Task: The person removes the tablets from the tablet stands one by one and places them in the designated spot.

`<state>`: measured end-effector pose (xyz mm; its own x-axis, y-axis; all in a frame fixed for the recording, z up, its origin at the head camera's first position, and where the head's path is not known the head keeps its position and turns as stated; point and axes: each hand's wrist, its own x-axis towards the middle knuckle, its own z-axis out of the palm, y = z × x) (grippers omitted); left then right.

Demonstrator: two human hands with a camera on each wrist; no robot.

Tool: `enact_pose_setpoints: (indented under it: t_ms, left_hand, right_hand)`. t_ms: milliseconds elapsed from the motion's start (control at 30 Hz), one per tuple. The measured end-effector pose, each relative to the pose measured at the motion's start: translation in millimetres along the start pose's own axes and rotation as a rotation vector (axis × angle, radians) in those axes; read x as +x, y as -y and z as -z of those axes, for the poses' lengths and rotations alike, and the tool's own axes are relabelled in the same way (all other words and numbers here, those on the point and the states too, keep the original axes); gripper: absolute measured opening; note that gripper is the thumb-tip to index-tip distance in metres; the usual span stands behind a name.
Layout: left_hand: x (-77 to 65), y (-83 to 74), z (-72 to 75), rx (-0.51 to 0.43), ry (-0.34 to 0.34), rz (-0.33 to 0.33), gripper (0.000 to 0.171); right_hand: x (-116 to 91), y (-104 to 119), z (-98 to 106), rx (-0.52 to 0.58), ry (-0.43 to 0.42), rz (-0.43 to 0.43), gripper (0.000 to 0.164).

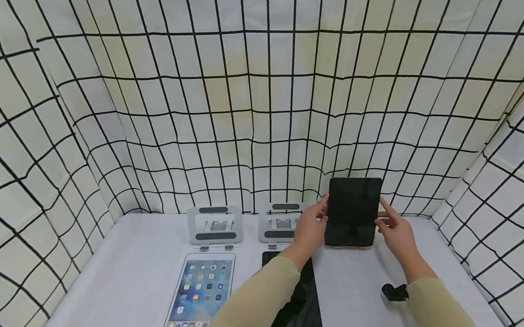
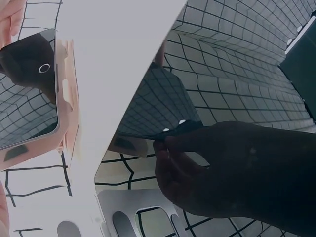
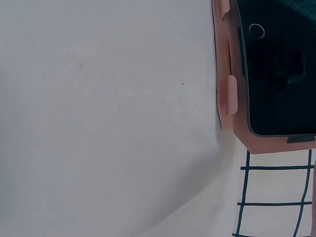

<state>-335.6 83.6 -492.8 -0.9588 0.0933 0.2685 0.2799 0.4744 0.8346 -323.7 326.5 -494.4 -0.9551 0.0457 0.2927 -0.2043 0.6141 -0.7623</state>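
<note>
A tablet with a dark screen (image 1: 353,213) stands upright, leaning back on a pink stand (image 2: 72,94) whose small front clips (image 3: 231,94) sit along its lower edge. At the tablet's left edge, my left hand (image 1: 310,229) grips with thumb and fingertips. My right hand (image 1: 397,235) holds the opposite edge the same way. Only slivers of the right hand (image 3: 314,207) enter the right wrist view. The hands hide the exact contact behind the tablet. Below my left forearm lies a larger black tablet (image 1: 308,305), partly covered by the sleeve.
Left of the hands stand two grey tablet stands, one at far left (image 1: 215,236) and one partly behind the left hand (image 1: 279,233). A white tablet (image 1: 206,288) with a lit screen lies flat in front. Gridded white cloth (image 1: 267,107) walls the table's back and sides.
</note>
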Motion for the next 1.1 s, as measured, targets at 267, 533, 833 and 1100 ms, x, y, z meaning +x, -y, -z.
enact_pose_setpoints:
  t_ms: [267, 533, 833, 1100]
  left_hand:
    - [-5.5, 2.3, 4.9, -0.050, 0.013, 0.022, 0.066]
    - [-14.5, -3.5, 12.1, -0.087, 0.044, 0.008, 0.067]
    - [-20.3, -6.5, 17.5, -0.137, 0.052, 0.010, 0.070]
    - [-29.6, -9.4, 21.1, -0.124, 0.071, 0.004, 0.069]
  right_hand:
    - [-4.7, 4.4, 1.3, 0.024, 0.057, -0.029, 0.068]
    - [-11.5, 5.0, 5.4, 0.044, 0.088, -0.035, 0.068]
    - [-20.1, 12.2, 10.4, 0.038, 0.112, -0.020, 0.068]
    - [-28.9, 18.2, 17.4, 0.055, 0.150, -0.036, 0.070]
